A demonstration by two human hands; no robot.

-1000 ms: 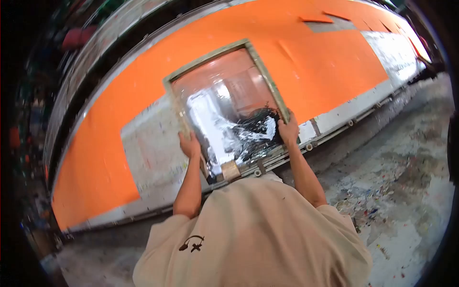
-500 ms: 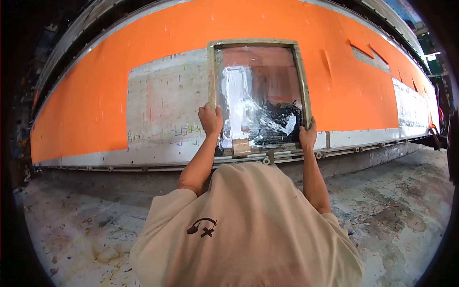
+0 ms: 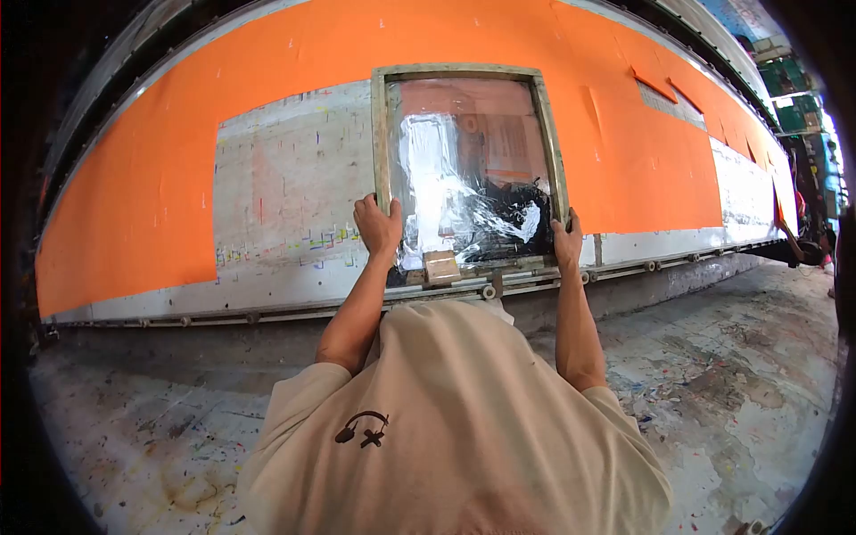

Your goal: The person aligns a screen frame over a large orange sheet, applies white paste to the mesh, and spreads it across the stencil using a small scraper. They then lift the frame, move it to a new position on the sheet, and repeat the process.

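A screen-printing frame point(image 3: 381, 134) with a wooden-looking rim lies over the long table, level with my chest. Its mesh point(image 3: 513, 111) looks see-through and reddish at the far end, with glossy white and black smears nearer me. A brown block or taped piece point(image 3: 440, 267) sits at its near edge. My left hand point(image 3: 379, 229) grips the left rim near the front corner, thumb on the inner side. On the opposite side, my right hand point(image 3: 568, 239) has its fingers closed round the right rim. The underside of the frame is hidden.
Orange sheets point(image 3: 134, 196) cover much of the long table, with a bare, colour-marked patch point(image 3: 285, 169) left of the frame. Cut flaps point(image 3: 655, 85) lift at the right. A rail with rollers point(image 3: 489, 292) runs along the near edge, above a paint-stained floor point(image 3: 713, 383).
The view has swung slightly to the right, so the table and frame appear further left. Reflections on the mesh look different. Both hands keep their hold on the rim.
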